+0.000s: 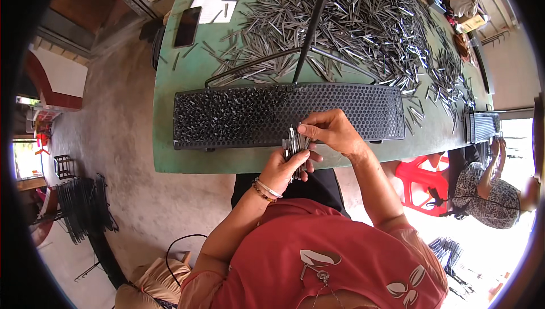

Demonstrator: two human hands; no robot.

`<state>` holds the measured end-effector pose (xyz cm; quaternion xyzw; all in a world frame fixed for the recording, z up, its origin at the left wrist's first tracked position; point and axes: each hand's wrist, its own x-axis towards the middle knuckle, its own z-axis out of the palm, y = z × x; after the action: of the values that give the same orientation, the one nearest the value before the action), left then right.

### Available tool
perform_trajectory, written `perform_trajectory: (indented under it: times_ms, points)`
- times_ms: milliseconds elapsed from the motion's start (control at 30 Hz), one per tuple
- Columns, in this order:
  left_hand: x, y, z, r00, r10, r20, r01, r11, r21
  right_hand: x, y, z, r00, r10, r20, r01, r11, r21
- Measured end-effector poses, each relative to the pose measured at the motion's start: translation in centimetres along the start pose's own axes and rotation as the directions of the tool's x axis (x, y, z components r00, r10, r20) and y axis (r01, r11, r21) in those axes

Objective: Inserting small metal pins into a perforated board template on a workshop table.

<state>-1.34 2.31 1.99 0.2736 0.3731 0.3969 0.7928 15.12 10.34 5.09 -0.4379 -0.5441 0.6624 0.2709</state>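
L hand [278,168] clasps thin grey metal strips [291,145]; R hand [336,132] at tops, can't tell if pinching, nr long blk perforated tray [352,103].

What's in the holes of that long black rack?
Thin dark strips crowd the left part of the black rack; holes toward its right end look unfilled. The strips' lower ends are hidden.

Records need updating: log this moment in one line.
left hand: holds strip bundle | right hand: at bundle's upper end | perforated rack: left part filled, right part open | loose strips: heaped on green table
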Motion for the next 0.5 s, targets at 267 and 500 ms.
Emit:
perform_trajectory:
  times_ms: [267, 500]
  points:
    - [0.0, -0.4, -0.7, 0.999, -0.033, 0.001, 0.033, 0.999, -0.041, 0.5, -0.2, -0.6, 0.973, -0.133, -0.188, 0.136, 0.991, 0.002]
    - [-0.1, -0.5, -0.6, 0.997, -0.067, -0.043, 0.063, 0.994, -0.088, 3.9, -0.5, -1.8, 0.821, -0.479, -0.311, 0.345, 0.850, -0.399]
